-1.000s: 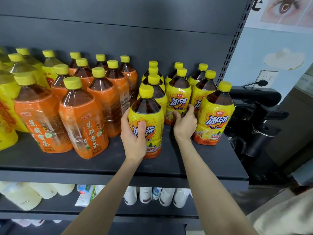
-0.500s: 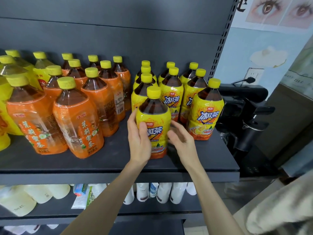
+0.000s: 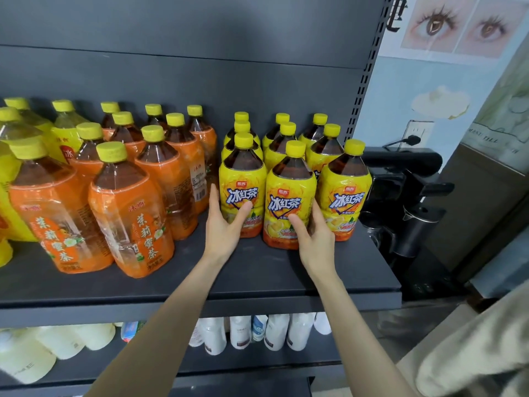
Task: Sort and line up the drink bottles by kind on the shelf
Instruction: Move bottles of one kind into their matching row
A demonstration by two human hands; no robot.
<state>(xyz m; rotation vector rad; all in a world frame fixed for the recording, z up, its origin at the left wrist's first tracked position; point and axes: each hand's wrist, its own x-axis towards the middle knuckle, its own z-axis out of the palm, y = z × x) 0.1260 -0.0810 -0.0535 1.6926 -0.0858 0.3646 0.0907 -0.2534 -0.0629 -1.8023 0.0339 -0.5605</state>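
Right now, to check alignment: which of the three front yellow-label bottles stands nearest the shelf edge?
The middle bottle, gripped by the right hand; its base sits furthest forward.

Nine orange-label bottles (image 3: 134,219), nine yellow-label bottles (image 3: 289,207) at right, at least three other yellow bottles (image 3: 64,133) far left.

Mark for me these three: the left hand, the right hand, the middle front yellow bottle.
left hand (image 3: 223,228), head view, back of the hand.
right hand (image 3: 315,239), head view, back of the hand.
middle front yellow bottle (image 3: 284,202), head view, its label.
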